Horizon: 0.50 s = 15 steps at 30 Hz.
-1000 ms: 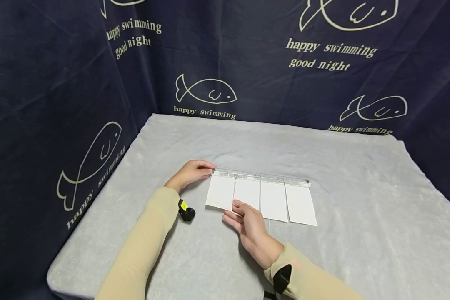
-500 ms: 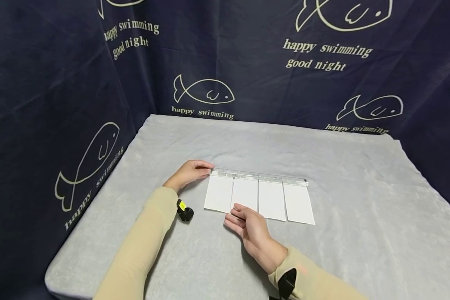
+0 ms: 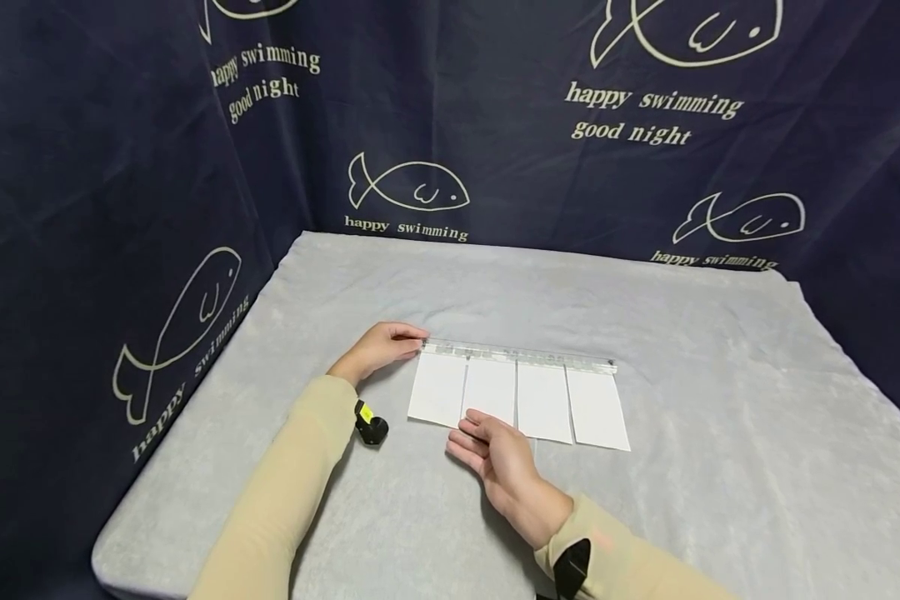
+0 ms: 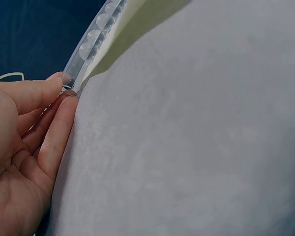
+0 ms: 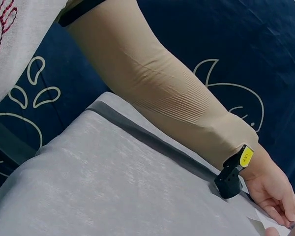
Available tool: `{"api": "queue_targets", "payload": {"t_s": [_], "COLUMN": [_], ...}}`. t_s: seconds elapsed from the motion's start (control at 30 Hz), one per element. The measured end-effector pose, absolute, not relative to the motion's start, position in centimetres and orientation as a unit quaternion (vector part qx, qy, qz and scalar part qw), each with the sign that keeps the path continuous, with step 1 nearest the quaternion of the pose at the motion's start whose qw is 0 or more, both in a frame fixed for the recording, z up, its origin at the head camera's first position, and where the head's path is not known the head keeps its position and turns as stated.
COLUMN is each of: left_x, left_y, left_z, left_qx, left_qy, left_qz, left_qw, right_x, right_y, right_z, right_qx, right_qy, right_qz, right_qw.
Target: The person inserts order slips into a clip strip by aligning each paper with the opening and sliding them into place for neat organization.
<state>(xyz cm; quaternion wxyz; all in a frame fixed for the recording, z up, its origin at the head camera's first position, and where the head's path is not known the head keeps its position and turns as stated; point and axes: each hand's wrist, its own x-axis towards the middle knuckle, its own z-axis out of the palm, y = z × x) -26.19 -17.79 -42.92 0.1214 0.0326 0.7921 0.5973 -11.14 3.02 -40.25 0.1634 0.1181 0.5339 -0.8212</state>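
My left hand (image 3: pixel 382 348) pinches the left end of a long clear plastic strip (image 3: pixel 521 355) between thumb and fingertips. In the left wrist view, rounded clear bumps show along the strip (image 4: pixel 96 37), with its end between thumb and fingers of the left hand (image 4: pixel 34 128). Several white rectangular cards (image 3: pixel 543 402) extend in a row from the strip toward the near side, with narrow gaps between them. My right hand (image 3: pixel 506 467) is palm up, its fingers loosely extended right at the lower edge of the second card from the left, partly covering it.
A light grey plush cloth (image 3: pixel 720 400) covers the table. A dark blue curtain (image 3: pixel 525 125) with fish drawings and lettering stands behind and to the left. Black wrist cameras (image 3: pixel 372 427) sit on both beige sleeves.
The right hand has drawn slightly down and right, so its fingertips overlap the cards less. The left hand keeps its pinch on the strip. The head view has shifted a little.
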Motion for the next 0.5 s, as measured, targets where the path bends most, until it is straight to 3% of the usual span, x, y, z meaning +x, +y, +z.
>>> {"api": "queue_targets", "payload": {"t_s": [0.5], "left_x": [-25.8], "left_y": [-17.5], "left_z": [-42.9], "left_qx": [0.02], "left_qy": [0.78], "left_qz": [0.614], "left_qw": [0.118], "right_x": [-11.6], "right_y": [4.2], "right_z": [-40.1], "right_qx": [0.129], "right_qy": [0.514], "right_qz": [-0.831], "right_qw": [0.172]}}
